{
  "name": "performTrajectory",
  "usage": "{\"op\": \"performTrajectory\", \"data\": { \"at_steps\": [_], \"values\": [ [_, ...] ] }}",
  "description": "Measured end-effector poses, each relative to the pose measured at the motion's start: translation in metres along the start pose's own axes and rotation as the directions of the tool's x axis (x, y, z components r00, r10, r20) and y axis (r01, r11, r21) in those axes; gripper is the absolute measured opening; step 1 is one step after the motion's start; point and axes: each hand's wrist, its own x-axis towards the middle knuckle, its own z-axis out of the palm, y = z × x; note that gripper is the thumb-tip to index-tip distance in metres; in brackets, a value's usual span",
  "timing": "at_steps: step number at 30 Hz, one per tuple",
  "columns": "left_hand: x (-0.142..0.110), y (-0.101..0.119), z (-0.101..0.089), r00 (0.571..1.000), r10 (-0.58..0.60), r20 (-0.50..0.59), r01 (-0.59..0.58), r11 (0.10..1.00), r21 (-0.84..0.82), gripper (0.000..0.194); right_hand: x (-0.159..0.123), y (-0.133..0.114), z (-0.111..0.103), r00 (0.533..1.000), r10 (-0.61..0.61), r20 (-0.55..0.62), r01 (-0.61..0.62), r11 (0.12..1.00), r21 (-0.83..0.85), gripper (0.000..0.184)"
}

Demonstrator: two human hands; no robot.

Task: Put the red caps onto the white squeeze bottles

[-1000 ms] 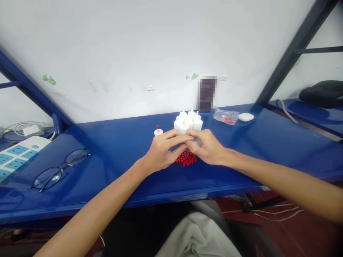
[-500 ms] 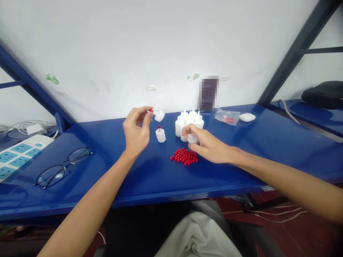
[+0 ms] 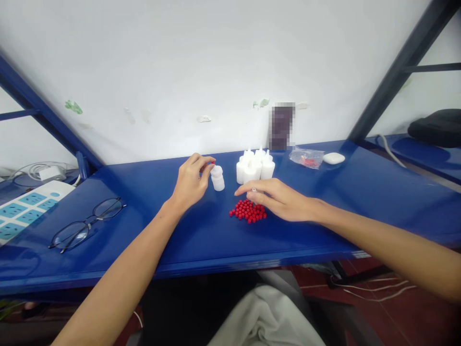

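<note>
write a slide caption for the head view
Left hand pinches a red cap near a white bottle; right hand holds a white nozzle by a pile of red caps.

From my remote seat, I see a blue table (image 3: 331,211) against a white wall (image 3: 201,62) with scuffed patches. At left, black-framed glasses (image 3: 88,225) lie open near a white power strip (image 3: 54,194) with blue sockets. Toward the right, a dark, pixelated rectangle (image 3: 282,127) stands by the wall; beyond it sits a rounded white object (image 3: 333,158). Pale cables (image 3: 378,290) cross the reddish floor (image 3: 391,319).
</note>
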Motion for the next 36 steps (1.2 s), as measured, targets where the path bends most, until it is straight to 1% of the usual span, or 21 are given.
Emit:
{"op": "performTrajectory", "data": {
  "at_steps": [3, 5, 7, 9, 12, 15, 17, 19, 20, 22, 24, 27, 30, 33, 36],
  "values": [
    [0.0, 0.0, 0.0, 0.999, 0.04, 0.008, -0.04, 0.999, -0.003, 0.02, 0.0, 0.001, 0.002, 0.995, 0.085, -0.044, -0.086, 0.996, -0.021, 0.031],
    [0.0, 0.004, 0.001, 0.997, 0.059, -0.051, -0.06, 0.998, -0.014, 0.021, 0.0, 0.003, 0.004, 0.985, 0.147, -0.092, -0.148, 0.989, -0.001, 0.028],
    [0.0, 0.013, 0.002, 0.985, 0.081, -0.149, -0.089, 0.995, -0.042, 0.02, 0.0, 0.004, 0.006, 0.974, 0.201, -0.101, -0.193, 0.977, 0.087, 0.027],
    [-0.002, 0.026, 0.005, 0.964, 0.128, -0.231, -0.15, 0.985, -0.082, 0.016, 0.0, 0.005, 0.007, 0.966, 0.239, -0.095, -0.218, 0.958, 0.184, 0.026],
    [-0.005, 0.048, 0.008, 0.925, 0.266, -0.272, -0.309, 0.942, -0.129, 0.017, 0.001, 0.003, 0.007, 0.959, 0.252, -0.131, -0.22, 0.95, 0.222, 0.023],
    [-0.008, 0.062, 0.01, 0.883, 0.397, -0.25, -0.443, 0.88, -0.172, 0.022, 0.003, 0.001, 0.007, 0.954, 0.218, -0.204, -0.187, 0.969, 0.162, 0.02],
    [-0.01, 0.065, 0.012, 0.869, 0.44, -0.228, -0.484, 0.85, -0.205, 0.023, 0.004, 0.0, 0.008, 0.949, 0.171, -0.264, -0.157, 0.985, 0.075, 0.019],
    [-0.011, 0.065, 0.013, 0.864, 0.454, -0.217, -0.497, 0.839, -0.222, 0.023, 0.004, -0.001, 0.008, 0.95, 0.129, -0.284, -0.131, 0.991, 0.01, 0.019],
    [-0.011, 0.065, 0.013, 0.862, 0.459, -0.214, -0.501, 0.837, -0.221, 0.022, 0.004, -0.001, 0.008, 0.956, 0.115, -0.269, -0.118, 0.993, 0.006, 0.018],
    [-0.012, 0.064, 0.013, 0.855, 0.474, -0.211, -0.514, 0.831, -0.211, 0.021, 0.003, -0.001, 0.008, 0.973, 0.09, -0.212, -0.081, 0.995, 0.051, 0.019],
    [-0.011, 0.064, 0.012, 0.845, 0.493, -0.207, -0.53, 0.825, -0.198, 0.02, 0.002, 0.0, 0.006, 0.983, 0.06, -0.174, -0.04, 0.992, 0.116, 0.025],
    [-0.011, 0.065, 0.012, 0.833, 0.519, -0.192, -0.551, 0.811, -0.198, 0.019, 0.001, 0.004, 0.004, 0.985, 0.042, -0.167, -0.016, 0.988, 0.155, 0.035],
    [-0.011, 0.066, 0.012, 0.825, 0.538, -0.173, -0.565, 0.796, -0.22, 0.021, 0.001, 0.008, 0.005, 0.984, 0.033, -0.173, -0.015, 0.994, 0.106, 0.035],
    [-0.012, 0.066, 0.013, 0.833, 0.538, -0.131, -0.553, 0.795, -0.248, 0.022, 0.002, 0.009, 0.007, 0.985, 0.008, -0.171, 0.002, 0.998, 0.061, 0.031],
    [-0.013, 0.066, 0.014, 0.856, 0.508, -0.1, -0.515, 0.818, -0.257, 0.025, 0.002, 0.009, 0.007, 0.986, -0.018, -0.164, 0.032, 0.996, 0.082, 0.03]
  ]
}}
